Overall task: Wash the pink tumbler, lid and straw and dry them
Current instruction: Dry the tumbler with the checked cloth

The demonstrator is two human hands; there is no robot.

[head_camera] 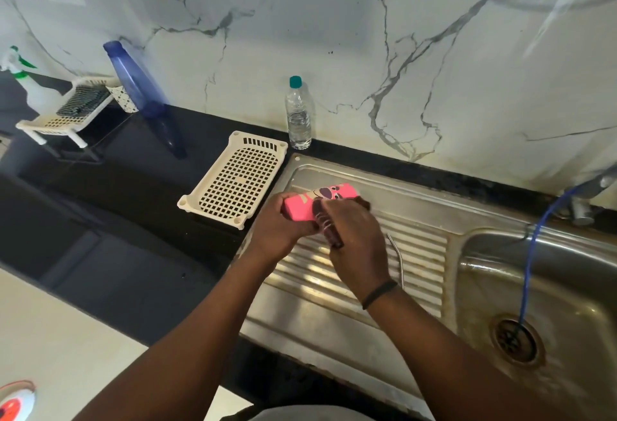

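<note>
The pink tumbler [300, 208] with a cartoon print lies sideways above the steel drainboard [334, 287]. My left hand [278, 232] grips its left end. My right hand [355, 240] holds a dark brown ribbed object [325, 225], perhaps a cloth or scrubber, wrapped against the tumbler's middle. A bent metal straw [395, 255] rests on the drainboard ridges just right of my right wrist. I cannot make out the lid.
A cream perforated tray [233, 180] sits left of the drainboard. Behind it stand a clear water bottle [298, 116] and a blue bottle [137, 81]. The sink basin [534, 287] with drain lies right, a blue hose [534, 253] hanging into it.
</note>
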